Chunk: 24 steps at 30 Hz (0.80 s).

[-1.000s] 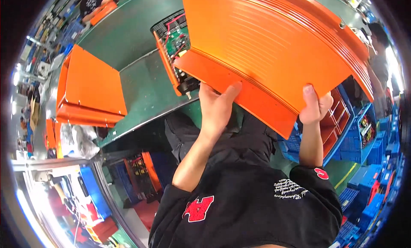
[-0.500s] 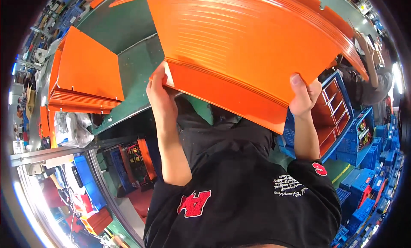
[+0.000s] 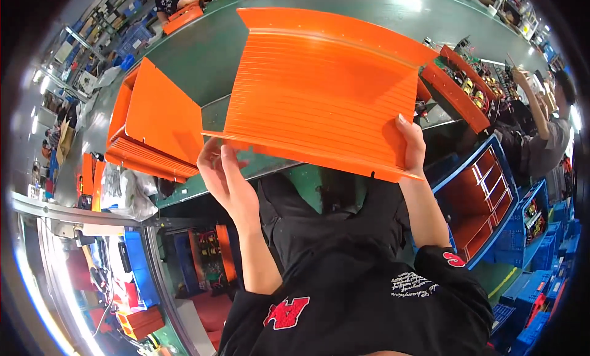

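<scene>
Nearest is the person's dark shirt and the two forearms rising from the lower edge. Both hands hold one large orange panel (image 3: 326,91) in front of the chest, above the near edge of the green bench (image 3: 196,55). The left hand (image 3: 224,181) sits at the panel's near left corner, fingers half curled with the tips at its edge; whether they clamp the edge or only steady it cannot be told. The right hand (image 3: 413,148) is at the near right edge, fingers laid flat on the upper face and closed over the rim, the thumb hidden beneath.

The panel lies straight ahead of the hands and runs away from them: the near edge spans hand to hand, left to right, and the body of the sheet stretches toward the far side, tilted so the far end stands higher. Both hands are at the near edge, about equally close; neither reaches the far rim.

The panel is bright orange, thin, stiff-looking plastic, ribbed with fine lines running left to right, with an upturned lip along its far and right edges.

Left of it on the bench rests a stack of orange panels (image 3: 153,131) of the same kind, well apart from the hands. To the right stand orange trays of small parts (image 3: 458,88) and a blue crate (image 3: 485,196). Farther right another person (image 3: 541,134) works with raised arms.
</scene>
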{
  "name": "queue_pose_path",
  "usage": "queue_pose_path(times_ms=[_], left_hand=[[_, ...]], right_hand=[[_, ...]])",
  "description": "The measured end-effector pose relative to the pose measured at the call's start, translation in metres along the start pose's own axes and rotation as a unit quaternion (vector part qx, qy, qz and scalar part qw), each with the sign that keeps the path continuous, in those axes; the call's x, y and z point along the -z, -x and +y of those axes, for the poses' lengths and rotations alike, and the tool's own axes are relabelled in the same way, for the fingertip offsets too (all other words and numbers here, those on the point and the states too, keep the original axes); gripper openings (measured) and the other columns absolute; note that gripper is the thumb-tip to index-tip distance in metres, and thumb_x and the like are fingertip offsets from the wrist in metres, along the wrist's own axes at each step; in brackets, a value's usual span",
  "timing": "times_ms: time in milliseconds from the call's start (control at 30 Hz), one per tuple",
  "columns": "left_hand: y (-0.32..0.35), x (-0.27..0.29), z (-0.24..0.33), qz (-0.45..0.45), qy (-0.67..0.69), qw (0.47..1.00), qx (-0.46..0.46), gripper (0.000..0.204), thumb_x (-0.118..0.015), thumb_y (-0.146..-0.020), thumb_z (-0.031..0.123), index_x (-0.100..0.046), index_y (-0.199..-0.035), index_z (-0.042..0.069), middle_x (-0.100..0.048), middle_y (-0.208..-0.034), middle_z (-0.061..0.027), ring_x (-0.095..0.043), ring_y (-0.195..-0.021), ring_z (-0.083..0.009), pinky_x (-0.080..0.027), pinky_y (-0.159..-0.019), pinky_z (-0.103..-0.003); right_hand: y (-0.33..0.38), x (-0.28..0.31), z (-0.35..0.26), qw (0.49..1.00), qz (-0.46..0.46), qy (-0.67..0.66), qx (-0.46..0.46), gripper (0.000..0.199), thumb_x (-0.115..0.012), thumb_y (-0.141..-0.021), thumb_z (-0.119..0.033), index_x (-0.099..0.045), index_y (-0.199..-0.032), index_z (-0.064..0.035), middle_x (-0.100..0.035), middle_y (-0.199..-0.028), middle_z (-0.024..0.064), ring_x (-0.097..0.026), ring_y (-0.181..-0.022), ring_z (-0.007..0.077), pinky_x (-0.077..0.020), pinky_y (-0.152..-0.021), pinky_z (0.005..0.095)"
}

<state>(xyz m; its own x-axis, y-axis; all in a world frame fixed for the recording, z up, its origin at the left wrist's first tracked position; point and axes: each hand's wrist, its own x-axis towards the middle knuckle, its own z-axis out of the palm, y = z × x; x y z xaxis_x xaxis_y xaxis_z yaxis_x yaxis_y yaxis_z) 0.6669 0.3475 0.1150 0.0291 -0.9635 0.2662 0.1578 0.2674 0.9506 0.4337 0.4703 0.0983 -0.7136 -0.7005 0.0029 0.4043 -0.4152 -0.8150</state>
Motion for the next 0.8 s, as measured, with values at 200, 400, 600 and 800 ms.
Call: queue_pose_path(times_ms=[200, 400, 600, 800], left_hand=[[0.004, -0.008, 0.019, 0.021, 0.009, 0.999, -0.04, 0.04, -0.049, -0.093, 0.021, -0.04, -0.126, 0.0, -0.049, -0.117, -0.0107, -0.051, -0.101, -0.0154, -0.046, -0.072, -0.026], [-0.006, -0.004, 0.014, -0.068, 0.103, 0.991, 0.056, 0.05, -0.031, -0.096, 0.046, -0.046, -0.123, 0.006, -0.05, -0.119, -0.008, -0.05, -0.104, -0.0202, -0.042, -0.085, -0.038], [-0.005, -0.003, -0.001, -0.055, 0.086, 0.993, 0.058, 0.035, -0.039, -0.095, 0.03, -0.048, -0.12, 0.006, -0.055, -0.111, -0.0057, -0.053, -0.101, -0.0162, -0.044, -0.083, -0.034], [-0.003, -0.008, -0.004, -0.058, 0.14, 0.986, 0.072, 0.022, -0.045, -0.091, 0.02, -0.051, -0.106, 0.006, -0.057, -0.103, -0.0031, -0.058, -0.092, -0.0135, -0.048, -0.074, -0.027]], right_hand=[[0.012, -0.024, -0.005, 0.997, 0.05, -0.046, -0.029, 0.024, -0.059, -0.083, -0.025, -0.057, -0.084, -0.0019, -0.047, -0.065, -0.002, -0.045, -0.059, 0.0081, -0.033, -0.056, 0.0225], [0.02, -0.004, -0.007, 0.998, -0.019, 0.043, 0.032, 0.016, -0.056, -0.083, -0.018, -0.056, -0.078, -0.0031, -0.048, -0.067, -0.0033, -0.043, -0.06, 0.0065, -0.0312, -0.054, 0.0222], [0.026, 0.011, -0.008, 0.947, -0.129, 0.133, 0.263, 0.021, -0.05, -0.084, -0.006, -0.049, -0.064, -0.0048, -0.041, -0.064, -0.0044, -0.031, -0.055, 0.0051, -0.022, -0.051, 0.0237], [0.03, 0.013, -0.014, 0.927, -0.131, 0.146, 0.319, 0.011, -0.053, -0.08, 0.0, -0.057, -0.071, 0.0055, -0.056, -0.066, 0.0032, -0.044, -0.057, 0.0084, -0.0339, -0.052, 0.0232]])
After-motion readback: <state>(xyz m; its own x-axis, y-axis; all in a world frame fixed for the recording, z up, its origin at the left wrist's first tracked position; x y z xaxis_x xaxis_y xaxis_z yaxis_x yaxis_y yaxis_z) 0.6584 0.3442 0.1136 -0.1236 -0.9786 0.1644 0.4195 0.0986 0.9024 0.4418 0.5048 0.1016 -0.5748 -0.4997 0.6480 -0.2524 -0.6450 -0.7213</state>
